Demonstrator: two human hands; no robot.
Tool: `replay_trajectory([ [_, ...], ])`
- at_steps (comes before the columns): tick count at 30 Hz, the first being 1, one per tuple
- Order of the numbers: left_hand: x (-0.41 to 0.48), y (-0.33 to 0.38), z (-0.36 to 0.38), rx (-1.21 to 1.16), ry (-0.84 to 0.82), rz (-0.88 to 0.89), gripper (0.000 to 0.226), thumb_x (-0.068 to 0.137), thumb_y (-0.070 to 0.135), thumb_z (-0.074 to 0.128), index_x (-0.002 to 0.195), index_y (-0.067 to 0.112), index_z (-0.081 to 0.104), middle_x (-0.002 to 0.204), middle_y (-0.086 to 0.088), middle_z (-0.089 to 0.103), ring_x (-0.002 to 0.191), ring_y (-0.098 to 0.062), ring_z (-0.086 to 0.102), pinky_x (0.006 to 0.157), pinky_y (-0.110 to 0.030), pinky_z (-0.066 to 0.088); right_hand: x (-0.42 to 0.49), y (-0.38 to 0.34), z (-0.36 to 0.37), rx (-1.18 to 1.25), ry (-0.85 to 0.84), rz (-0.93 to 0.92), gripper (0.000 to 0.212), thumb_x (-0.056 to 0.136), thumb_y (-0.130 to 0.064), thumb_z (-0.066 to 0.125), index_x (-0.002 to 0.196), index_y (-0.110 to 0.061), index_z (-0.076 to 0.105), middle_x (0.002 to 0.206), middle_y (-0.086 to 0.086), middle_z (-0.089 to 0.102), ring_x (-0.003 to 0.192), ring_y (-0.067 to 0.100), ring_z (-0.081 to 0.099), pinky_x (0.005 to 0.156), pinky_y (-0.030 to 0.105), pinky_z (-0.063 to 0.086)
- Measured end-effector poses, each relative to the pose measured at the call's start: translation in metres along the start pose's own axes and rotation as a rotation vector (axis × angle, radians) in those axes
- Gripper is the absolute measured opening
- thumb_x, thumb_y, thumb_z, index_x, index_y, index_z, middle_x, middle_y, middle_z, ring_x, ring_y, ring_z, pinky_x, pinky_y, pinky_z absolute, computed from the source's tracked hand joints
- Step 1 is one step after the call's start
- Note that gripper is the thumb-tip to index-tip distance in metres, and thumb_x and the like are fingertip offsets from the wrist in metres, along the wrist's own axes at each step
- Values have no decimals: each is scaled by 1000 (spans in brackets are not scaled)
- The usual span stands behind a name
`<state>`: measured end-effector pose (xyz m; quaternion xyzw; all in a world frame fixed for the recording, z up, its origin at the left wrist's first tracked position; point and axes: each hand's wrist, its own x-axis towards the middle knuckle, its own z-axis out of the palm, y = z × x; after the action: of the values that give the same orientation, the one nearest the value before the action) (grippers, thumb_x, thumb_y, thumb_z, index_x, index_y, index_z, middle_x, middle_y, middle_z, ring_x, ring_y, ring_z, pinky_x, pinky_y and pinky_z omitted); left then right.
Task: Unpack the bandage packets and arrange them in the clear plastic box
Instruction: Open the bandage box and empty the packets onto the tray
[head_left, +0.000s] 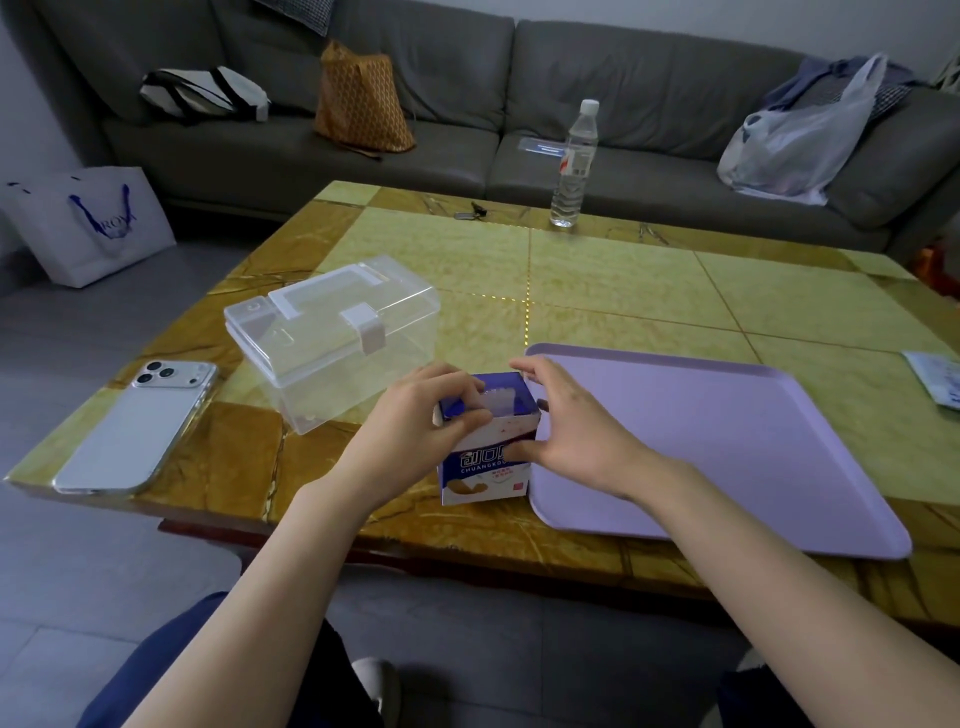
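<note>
The left hand (415, 415) has its thumb and fingers (470, 415) curled and pinched on the open top flap of the blue and white bandage carton (485, 467), at the top left corner of the carton. The right hand (571, 421) has its fingers bent and a little spread, wrapped on the right side of the carton, with its thumb on the front, so it holds the carton still. The carton stands upright in the lower middle of the frame, just beside the left edge of the purple tray (727, 441). Something pale shows inside the open top, but I cannot tell if it is the packets. To do this step well, I think the right hand should hold the carton steady while the left hand pulls the flap wide, gently, so the card does not rip and nothing spills out. The clear plastic box (332, 332) sits to the left and a bit higher in the frame, near the carton. Its lid looks shut with the white clasp down, so it needs opening first. A white phone (140, 431) lies at the far left on the yellow tiled table (597, 280).
</note>
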<state>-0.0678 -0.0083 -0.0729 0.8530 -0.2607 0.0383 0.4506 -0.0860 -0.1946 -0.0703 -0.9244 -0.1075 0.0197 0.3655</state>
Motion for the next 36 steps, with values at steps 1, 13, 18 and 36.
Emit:
replay_trajectory([
  [1,-1,0,0,-3,-6,-7,5,85,28,63,84,23,61,104,8,58,102,-11,54,69,-29,58,1,0,2,8,-37,25,84,74,-17,77,141,-21,26,132,-7,40,119,5,41,95,23,42],
  [13,-6,-4,4,207,20,80,7,91,22,58,91,15,57,107,3,57,109,-14,43,82,-34,50,7,4,29,53,117,44,98,68,-17,82,143,-19,19,129,-3,55,107,19,58,86,26,45],
  [18,-6,-6,6,223,22,93,8,92,19,55,86,18,49,109,1,55,107,-15,43,81,-34,50,5,6,34,63,137,52,99,69,-17,81,144,-19,17,130,-3,55,107,19,59,82,21,45],
  [36,-6,-11,-1,102,-89,-34,59,77,25,72,128,26,41,134,5,37,124,-11,37,100,-24,38,13,-19,-6,-308,-51,-126,59,86,-49,58,137,-23,43,142,-8,43,127,10,41,102,22,33],
])
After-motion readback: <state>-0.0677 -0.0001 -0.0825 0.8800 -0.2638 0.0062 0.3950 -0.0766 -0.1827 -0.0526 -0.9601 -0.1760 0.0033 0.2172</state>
